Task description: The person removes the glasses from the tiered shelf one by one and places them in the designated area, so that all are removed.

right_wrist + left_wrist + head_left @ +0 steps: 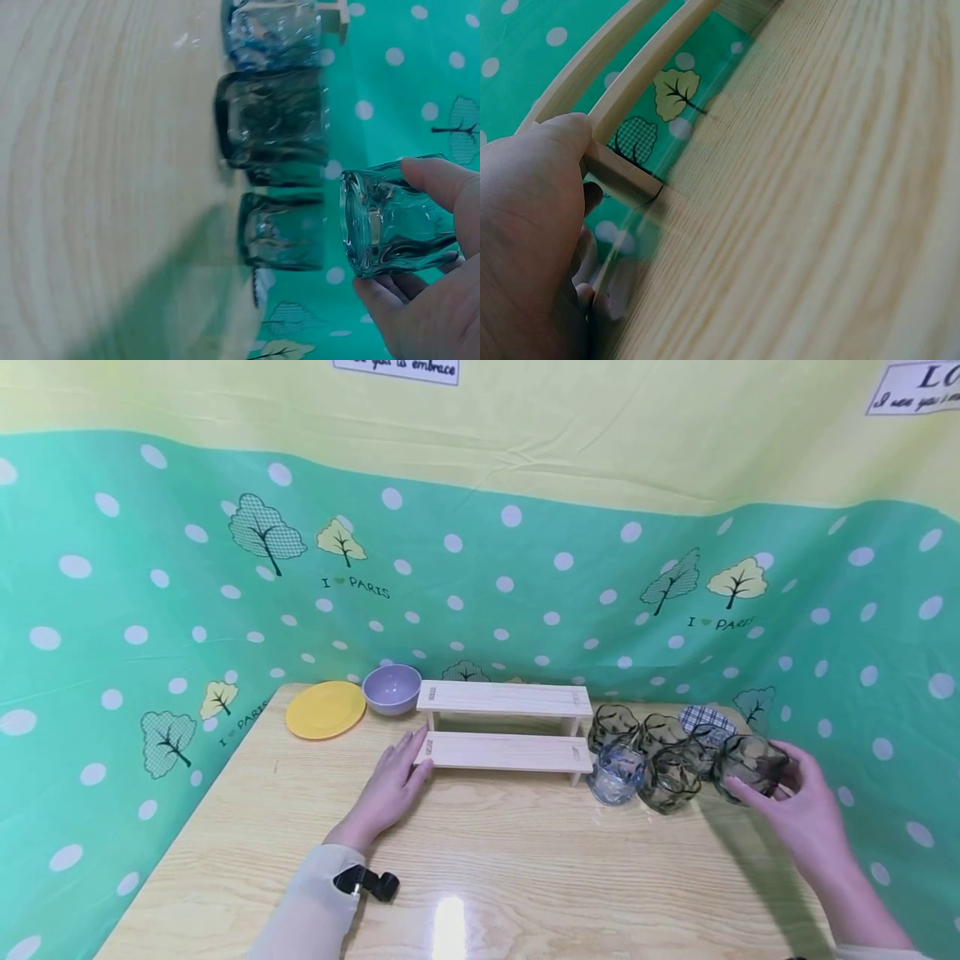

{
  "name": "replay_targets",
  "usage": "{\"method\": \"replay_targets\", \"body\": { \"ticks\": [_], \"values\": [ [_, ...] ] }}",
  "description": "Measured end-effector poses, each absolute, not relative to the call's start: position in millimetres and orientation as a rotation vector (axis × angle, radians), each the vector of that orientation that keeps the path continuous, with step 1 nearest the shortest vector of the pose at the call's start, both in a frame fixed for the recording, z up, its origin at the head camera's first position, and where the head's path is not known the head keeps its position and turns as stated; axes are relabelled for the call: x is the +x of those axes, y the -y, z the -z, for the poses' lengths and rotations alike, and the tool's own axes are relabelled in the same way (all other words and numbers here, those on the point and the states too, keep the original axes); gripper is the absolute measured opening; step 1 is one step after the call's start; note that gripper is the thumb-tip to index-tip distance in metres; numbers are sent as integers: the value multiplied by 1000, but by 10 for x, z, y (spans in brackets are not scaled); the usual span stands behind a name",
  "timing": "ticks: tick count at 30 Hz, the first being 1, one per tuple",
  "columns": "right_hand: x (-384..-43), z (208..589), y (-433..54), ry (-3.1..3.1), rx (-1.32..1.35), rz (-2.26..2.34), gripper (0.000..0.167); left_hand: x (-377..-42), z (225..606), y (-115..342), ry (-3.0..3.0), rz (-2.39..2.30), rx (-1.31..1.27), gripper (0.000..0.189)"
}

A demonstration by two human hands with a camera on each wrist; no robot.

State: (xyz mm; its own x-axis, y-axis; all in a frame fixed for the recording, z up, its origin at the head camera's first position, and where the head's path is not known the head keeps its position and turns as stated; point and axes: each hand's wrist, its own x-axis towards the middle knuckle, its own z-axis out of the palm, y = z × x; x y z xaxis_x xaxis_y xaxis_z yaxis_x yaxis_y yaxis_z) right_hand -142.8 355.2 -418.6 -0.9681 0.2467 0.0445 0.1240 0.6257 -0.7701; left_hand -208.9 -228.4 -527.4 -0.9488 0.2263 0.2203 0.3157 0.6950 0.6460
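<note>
My right hand (806,806) holds a smoky, wavy-sided drinking glass (750,764) between thumb and fingers. In the right wrist view this glass (397,217) is upright and raised off the table. Several similar dark glasses (670,781) and a bluish clear glass (617,774) stand close together to its left. My left hand (386,789) grips the left end of a two-tier wooden shelf (502,752) at its lower board. In the left wrist view the thumb lies on the board corner, with the other fingertips partly hidden beyond the shelf's end.
A yellow plate (325,710) and a purple bowl (392,688) sit at the back left of the wooden table (480,852). Behind the glasses lies a blue checked cloth-like piece (705,720). A green dotted curtain (480,577) closes off the back and sides.
</note>
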Motion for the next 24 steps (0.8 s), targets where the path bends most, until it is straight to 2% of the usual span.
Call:
{"method": "replay_targets", "body": {
  "ticks": [14,24],
  "values": [
    [-1498,4572,-3689,2786,-325,-1315,121,-2086,5274,2277,2786,1072,-442,66],
    [-1572,4762,-3657,2799,-333,-1247,113,-2073,5262,2278,2794,1077,-423,66]
  ]
}}
